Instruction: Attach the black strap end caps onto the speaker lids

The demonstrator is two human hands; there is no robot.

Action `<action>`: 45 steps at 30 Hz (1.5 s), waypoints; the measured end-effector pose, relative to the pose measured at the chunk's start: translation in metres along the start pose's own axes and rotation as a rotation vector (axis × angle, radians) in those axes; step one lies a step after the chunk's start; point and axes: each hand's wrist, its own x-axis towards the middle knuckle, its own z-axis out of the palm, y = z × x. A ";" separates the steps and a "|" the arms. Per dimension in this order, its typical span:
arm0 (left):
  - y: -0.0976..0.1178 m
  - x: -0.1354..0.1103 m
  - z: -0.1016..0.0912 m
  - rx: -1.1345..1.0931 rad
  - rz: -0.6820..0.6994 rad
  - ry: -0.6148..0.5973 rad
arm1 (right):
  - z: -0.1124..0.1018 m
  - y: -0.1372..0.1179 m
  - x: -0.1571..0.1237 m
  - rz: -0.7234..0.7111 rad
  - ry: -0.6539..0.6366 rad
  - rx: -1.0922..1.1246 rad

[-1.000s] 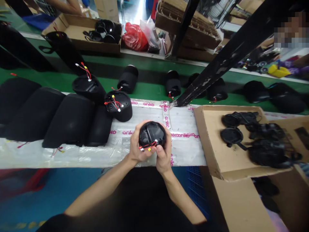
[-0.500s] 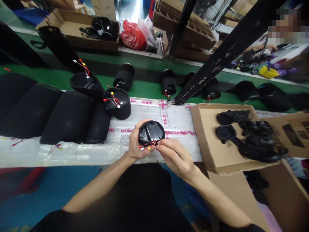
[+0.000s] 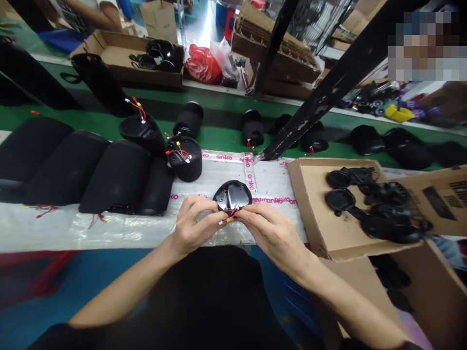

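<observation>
A black speaker housing (image 3: pixel 239 194) stands on the wrapped bench with its recessed end facing up. At its near rim are thin red wires (image 3: pixel 233 213) with small white and yellow plugs. My left hand (image 3: pixel 195 221) is closed in a pinch on the wires at the left of that rim. From the right, my right hand (image 3: pixel 272 228) pinches the same wires, its fingertips close to the left ones. Parts of the wires are hidden by the fingers. Behind, to the left, another speaker housing (image 3: pixel 189 167) stands upright with wires on top.
Several black fabric-covered cylinders (image 3: pixel 113 175) lie on the left. A cardboard tray (image 3: pixel 317 209) of black parts stands on the right. A dark slanted post (image 3: pixel 310 107) rises behind the bench. More housings sit along the green belt (image 3: pixel 222 131). A person's arm (image 3: pixel 98 17) shows at upper left.
My left hand has let go of the housing's side and moved to the wires at its near rim. My right hand stays at the wires. The view has shifted slightly.
</observation>
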 end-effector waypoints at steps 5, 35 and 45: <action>0.013 0.023 -0.013 0.023 0.043 -0.185 | 0.000 -0.005 0.000 -0.004 -0.032 -0.081; -0.026 0.012 0.003 -0.448 -0.440 -0.415 | 0.081 0.035 -0.024 0.429 0.343 0.557; -0.047 0.023 -0.004 -0.570 -0.442 -0.588 | 0.069 0.038 -0.018 0.349 0.036 0.748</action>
